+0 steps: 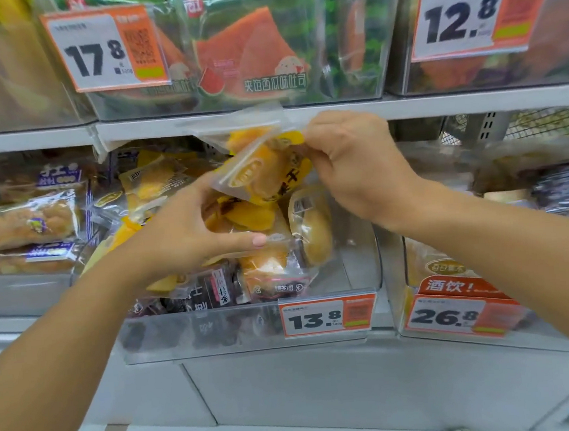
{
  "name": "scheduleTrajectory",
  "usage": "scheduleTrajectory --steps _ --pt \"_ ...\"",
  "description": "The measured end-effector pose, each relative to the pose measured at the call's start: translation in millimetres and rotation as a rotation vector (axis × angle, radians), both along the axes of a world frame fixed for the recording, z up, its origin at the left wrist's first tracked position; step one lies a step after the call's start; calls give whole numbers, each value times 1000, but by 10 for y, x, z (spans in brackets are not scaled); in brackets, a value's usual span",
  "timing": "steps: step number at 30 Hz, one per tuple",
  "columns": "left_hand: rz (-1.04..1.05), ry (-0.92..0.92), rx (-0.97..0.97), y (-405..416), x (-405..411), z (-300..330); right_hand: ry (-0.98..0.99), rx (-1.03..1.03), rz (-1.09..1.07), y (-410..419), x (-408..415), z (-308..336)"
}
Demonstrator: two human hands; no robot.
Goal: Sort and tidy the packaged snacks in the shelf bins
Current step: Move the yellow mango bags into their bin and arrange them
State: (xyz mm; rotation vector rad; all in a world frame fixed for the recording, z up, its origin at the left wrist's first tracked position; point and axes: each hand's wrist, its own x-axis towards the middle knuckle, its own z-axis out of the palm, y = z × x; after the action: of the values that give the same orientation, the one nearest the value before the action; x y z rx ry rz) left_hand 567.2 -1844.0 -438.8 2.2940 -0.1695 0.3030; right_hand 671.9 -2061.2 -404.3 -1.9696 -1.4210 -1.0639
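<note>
A clear packet of yellow dried-fruit snacks (258, 173) is held up in front of the middle clear bin (217, 327). My right hand (358, 167) pinches its upper right corner. My left hand (188, 234) grips the packet's lower left side, thumb stretched out under another yellow packet (245, 218). Inside the bin lie more yellow packets (153, 185), a wrapped bun (313, 226) and dark purple packets (210, 290) at the front.
The bin carries a 13.8 price tag (328, 314). A bin of braided bread (22, 224) sits to the left, a 26.8 bin (457, 313) to the right. Above the shelf edge (472, 102), a bin of watermelon toast packets (255, 53) stands.
</note>
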Motion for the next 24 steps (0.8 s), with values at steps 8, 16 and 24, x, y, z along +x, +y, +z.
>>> scheduleTrajectory --steps 8,16,24 --pt "135 -370 -541 -297 79 -50 -56 68 18 215 -70 -81" --pt "93 -437 -511 -97 41 58 1 -43 119 248 -68 -132" --pt "536 -272 498 468 -47 -30 77 -460 -131 807 113 -153"
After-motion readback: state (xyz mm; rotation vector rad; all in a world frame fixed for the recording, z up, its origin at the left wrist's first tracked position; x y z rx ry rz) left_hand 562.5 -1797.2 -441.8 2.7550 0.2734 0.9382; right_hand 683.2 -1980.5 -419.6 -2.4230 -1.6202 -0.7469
